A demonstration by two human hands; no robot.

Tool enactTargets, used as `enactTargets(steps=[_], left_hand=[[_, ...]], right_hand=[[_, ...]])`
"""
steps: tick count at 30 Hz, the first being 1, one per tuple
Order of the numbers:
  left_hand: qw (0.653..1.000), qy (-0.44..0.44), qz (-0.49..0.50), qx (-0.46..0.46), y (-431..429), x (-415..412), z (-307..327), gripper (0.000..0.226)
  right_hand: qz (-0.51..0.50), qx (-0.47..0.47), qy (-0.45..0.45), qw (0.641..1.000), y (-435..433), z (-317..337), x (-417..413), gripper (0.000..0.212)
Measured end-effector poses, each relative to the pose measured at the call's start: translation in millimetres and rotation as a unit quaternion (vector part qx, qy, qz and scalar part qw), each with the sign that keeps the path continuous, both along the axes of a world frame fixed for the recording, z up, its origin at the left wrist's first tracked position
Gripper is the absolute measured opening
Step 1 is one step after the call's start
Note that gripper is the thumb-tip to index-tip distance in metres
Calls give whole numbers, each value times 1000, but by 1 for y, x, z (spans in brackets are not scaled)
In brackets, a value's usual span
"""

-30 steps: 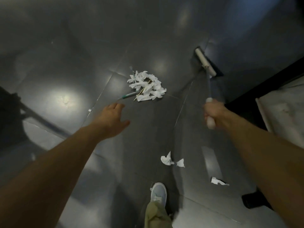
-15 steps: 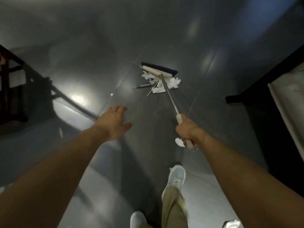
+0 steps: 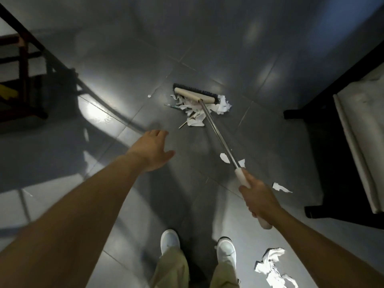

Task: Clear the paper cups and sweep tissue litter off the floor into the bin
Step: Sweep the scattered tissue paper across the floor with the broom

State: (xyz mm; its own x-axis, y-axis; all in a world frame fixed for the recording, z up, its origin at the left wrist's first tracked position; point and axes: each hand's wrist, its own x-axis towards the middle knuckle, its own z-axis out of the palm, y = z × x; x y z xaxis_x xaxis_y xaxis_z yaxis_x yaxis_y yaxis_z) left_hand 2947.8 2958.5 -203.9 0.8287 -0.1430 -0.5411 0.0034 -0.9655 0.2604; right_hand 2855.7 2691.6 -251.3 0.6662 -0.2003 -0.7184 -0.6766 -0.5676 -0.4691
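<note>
Both forearms are bare, no sleeves showing. Loose khaki cloth trousers (image 3: 172,267) fall over plain white low-top sneakers (image 3: 170,239).

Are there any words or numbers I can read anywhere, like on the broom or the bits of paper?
None can be read.
The cream wooden broom head and its white grip show no lettering.
The torn white tissue pile and the crumpled white tissue by the shoe look blank.
The thin green pen-like stick is too small to tell.
</note>
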Motion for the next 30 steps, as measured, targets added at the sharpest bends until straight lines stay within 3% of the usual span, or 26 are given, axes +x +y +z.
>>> enactTargets(steps=[2,4,9,13,20,25,30], left_hand=[[1000,-5,18,1,-4,-4,3,67],[999,-6,39,0,-8,-10,4,68],[995,0,97,3,-14,-34,2,68],[991,7,137,13,-13,-58,-3,69],[983,13,183,24,-7,-100,-15,67],[985,-1,175,14,-14,-130,-10,67],[987,-9,158,-4,-25,-173,-5,68]], right_hand=[[49,-30,-24,998,-5,-1,20,50],[118,-55,-46,990,-3,-1,48,45],[188,-15,-94,978,22,1,109,48],[248,-21,-113,962,44,-10,137,37],[390,-167,-92,901,37,-6,133,37],[366,-205,-78,904,-7,9,111,38],[271,-136,-38,952,-51,15,46,32]])
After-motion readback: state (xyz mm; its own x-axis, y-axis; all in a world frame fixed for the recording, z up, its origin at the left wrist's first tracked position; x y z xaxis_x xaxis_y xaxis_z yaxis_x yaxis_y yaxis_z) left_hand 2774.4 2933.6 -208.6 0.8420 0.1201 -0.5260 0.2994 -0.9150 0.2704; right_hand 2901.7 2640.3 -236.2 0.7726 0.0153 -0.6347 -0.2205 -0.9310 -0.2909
